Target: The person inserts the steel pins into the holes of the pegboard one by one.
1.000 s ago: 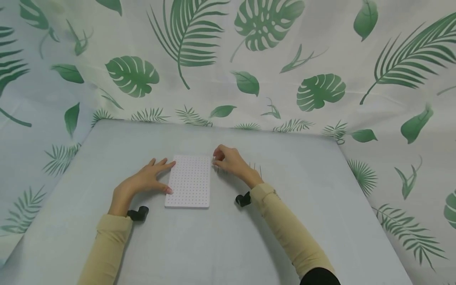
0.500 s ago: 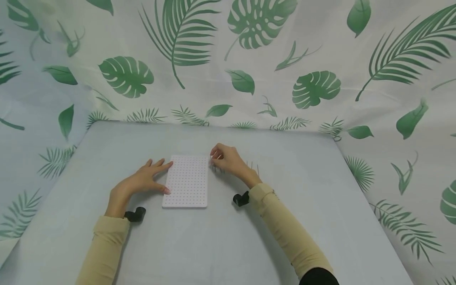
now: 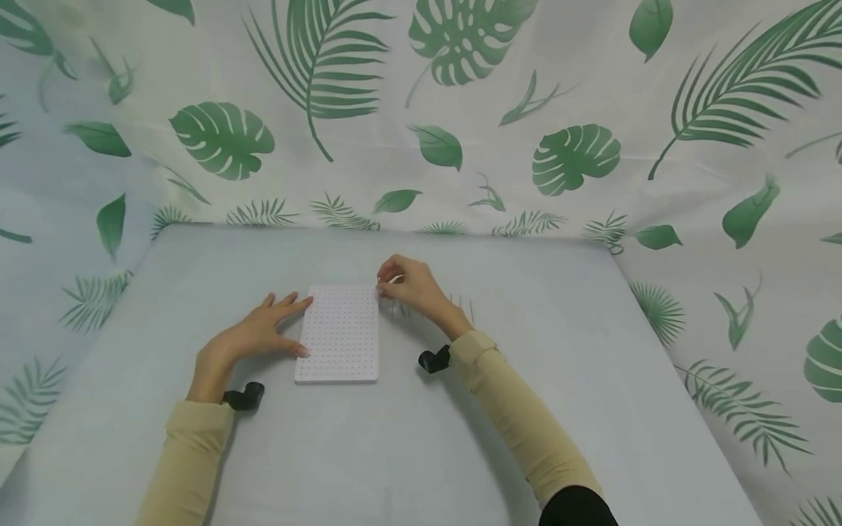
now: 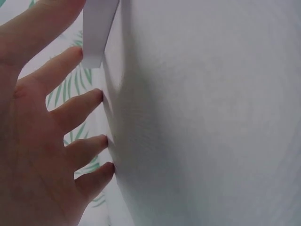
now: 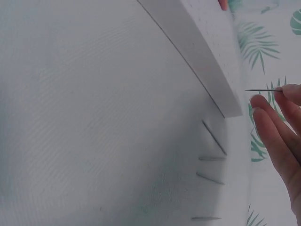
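Observation:
A white board with rows of small holes (image 3: 338, 336) lies flat on the table. My left hand (image 3: 253, 332) is spread at its left side, thumb and index finger touching the edge; in the left wrist view the other fingertips (image 4: 104, 140) rest on the table. At the board's upper right corner, my right hand (image 3: 416, 286) pinches a thin dark needle (image 5: 262, 90) between thumb and index finger. The needle's pointed end stands out from the fingertips, close to the board's corner. Whether it touches the board, I cannot tell.
Several loose needles (image 5: 214, 137) lie on the white-covered table (image 3: 368, 453) to the right of the board, partly behind my right hand in the head view. A leaf-printed curtain (image 3: 487, 153) hangs behind the table's far edge. A black wrist camera (image 3: 434, 359) sits at each wrist.
My right hand has moved up and over from beside the board's right edge to its upper right corner, holding the needle. My left hand stays on the board. The head view has shifted slightly.

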`<state>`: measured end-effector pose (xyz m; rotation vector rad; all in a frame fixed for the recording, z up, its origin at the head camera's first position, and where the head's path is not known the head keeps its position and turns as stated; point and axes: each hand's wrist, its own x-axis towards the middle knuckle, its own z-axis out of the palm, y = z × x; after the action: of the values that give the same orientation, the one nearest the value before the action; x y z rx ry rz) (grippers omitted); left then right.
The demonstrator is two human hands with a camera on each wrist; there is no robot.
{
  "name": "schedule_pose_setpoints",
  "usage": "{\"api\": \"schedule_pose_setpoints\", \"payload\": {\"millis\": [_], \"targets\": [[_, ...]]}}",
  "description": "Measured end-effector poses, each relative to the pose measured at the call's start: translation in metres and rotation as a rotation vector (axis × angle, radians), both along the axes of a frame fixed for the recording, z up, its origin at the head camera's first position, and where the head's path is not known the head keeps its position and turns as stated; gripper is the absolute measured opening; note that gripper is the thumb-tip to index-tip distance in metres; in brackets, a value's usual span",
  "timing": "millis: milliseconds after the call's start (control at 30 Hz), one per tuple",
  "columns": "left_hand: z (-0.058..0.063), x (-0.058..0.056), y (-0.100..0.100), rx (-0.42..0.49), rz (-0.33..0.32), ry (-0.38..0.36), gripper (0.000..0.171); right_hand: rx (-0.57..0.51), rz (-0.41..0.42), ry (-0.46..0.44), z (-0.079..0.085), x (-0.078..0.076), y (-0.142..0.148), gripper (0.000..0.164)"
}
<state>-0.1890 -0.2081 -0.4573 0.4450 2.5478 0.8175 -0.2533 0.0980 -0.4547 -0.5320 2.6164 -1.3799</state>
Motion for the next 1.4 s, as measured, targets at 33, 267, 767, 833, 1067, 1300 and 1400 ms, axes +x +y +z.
{"api": "schedule_pose_setpoints", "payload": {"millis": [33,267,767,833,1067,1300,1400], "targets": [[0.000,0.000,-0.001,0.003,0.001,0.001,0.103,-0.016,0.001,-0.004,0.001,0.000,-0.002,0.015],[-0.001,-0.001,-0.007,0.002,-0.001,0.001,0.104,-0.091,0.013,-0.054,0.003,-0.001,-0.011,0.018],[-0.001,-0.003,-0.007,0.018,0.000,0.006,0.103,-0.127,0.030,-0.050,-0.003,-0.007,-0.027,0.013],[-0.002,-0.003,-0.007,0.015,-0.001,0.005,0.103,-0.135,0.032,-0.056,-0.004,-0.007,-0.029,0.013],[-0.003,-0.002,-0.006,0.002,0.003,0.007,0.104,-0.137,0.042,-0.063,-0.008,-0.009,-0.034,0.012],[-0.001,-0.002,-0.005,0.005,-0.012,0.003,0.104,-0.122,0.060,-0.040,-0.013,-0.010,-0.037,0.012],[-0.005,-0.002,-0.005,0.008,-0.018,0.009,0.104,-0.125,0.059,-0.041,-0.013,-0.010,-0.038,0.011]]}}
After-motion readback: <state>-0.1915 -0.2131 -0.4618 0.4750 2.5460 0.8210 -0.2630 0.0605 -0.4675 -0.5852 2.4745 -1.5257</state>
